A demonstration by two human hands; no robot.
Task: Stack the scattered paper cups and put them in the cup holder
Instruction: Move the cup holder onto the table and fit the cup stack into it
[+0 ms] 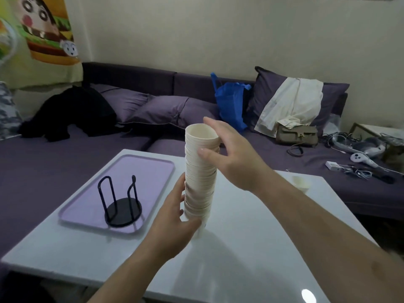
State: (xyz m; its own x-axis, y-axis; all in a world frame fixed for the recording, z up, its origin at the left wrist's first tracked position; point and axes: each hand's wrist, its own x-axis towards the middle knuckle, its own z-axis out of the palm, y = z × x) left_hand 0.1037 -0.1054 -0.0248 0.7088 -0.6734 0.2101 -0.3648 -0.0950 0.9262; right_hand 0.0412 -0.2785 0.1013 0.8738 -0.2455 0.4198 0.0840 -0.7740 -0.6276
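Observation:
A tall stack of cream paper cups (200,178) stands upright above the white table (251,259), mouth up. My left hand (175,217) grips the bottom of the stack, thumb in front. My right hand (229,154) holds the top of the stack from the right, thumb on its side and fingers behind the rim. One loose paper cup (301,182) lies on the table at the right, partly behind my right forearm. The black wire cup holder (121,202) stands empty on a lilac tray (153,169) to the left of the stack.
A purple sofa (65,162) wraps the table at the back and left, with cushions, black clothing (72,112), a blue bag (231,103), a khaki handbag (297,133) and cables with controllers (360,158) at the right.

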